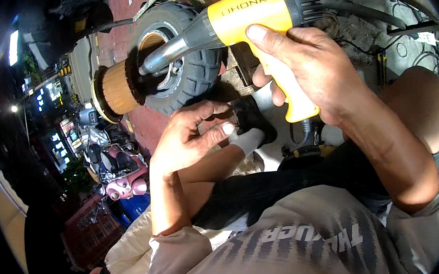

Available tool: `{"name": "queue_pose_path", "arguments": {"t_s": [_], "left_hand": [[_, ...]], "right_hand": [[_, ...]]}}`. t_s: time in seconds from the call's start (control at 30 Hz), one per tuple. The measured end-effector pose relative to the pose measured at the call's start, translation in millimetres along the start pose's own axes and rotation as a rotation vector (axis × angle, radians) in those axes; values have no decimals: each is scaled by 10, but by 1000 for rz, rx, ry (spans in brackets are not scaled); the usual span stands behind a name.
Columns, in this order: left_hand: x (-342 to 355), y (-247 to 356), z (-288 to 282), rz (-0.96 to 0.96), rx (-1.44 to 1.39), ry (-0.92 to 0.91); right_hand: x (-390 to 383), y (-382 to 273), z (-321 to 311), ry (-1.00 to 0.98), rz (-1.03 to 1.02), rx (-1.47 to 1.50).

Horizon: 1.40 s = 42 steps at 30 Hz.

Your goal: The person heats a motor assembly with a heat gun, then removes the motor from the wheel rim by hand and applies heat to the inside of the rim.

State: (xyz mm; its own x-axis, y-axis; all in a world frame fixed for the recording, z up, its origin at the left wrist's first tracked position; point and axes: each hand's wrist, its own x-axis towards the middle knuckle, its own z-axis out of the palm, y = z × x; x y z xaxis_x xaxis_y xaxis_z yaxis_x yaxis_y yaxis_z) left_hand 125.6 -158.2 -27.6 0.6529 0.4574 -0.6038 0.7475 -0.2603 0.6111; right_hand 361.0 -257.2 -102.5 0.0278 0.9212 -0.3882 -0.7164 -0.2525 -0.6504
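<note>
My right hand [320, 65] is wrapped round the handle of a yellow heat gun [248, 14], its thumb lying along the body. The grey metal nozzle slants down to the left, its tip near a brown ribbed cylinder [120, 88] with dark edges. Behind the nozzle is a small wheel with a chunky black tyre [200, 68] and a pale rim; the nozzle hides part of it. Below the tyre, my left hand [186, 140] is half curled, thumb and forefinger apart, with nothing visible between them. Its other fingers are partly hidden.
A cord runs from the handle's base past my legs. Cables and a yellow-black tool [381, 68] lie on the grey floor at right. My black shoe [254, 115] is close beyond my left hand. A pink scooter [124, 182] stands at left beside the street.
</note>
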Motion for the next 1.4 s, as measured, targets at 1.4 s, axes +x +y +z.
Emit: {"name": "queue_pose_path", "arguments": {"t_s": [1.4], "left_hand": [[136, -65, -162, -82, -384, -58]], "right_hand": [[267, 92, -51, -27, -337, -501]]}}
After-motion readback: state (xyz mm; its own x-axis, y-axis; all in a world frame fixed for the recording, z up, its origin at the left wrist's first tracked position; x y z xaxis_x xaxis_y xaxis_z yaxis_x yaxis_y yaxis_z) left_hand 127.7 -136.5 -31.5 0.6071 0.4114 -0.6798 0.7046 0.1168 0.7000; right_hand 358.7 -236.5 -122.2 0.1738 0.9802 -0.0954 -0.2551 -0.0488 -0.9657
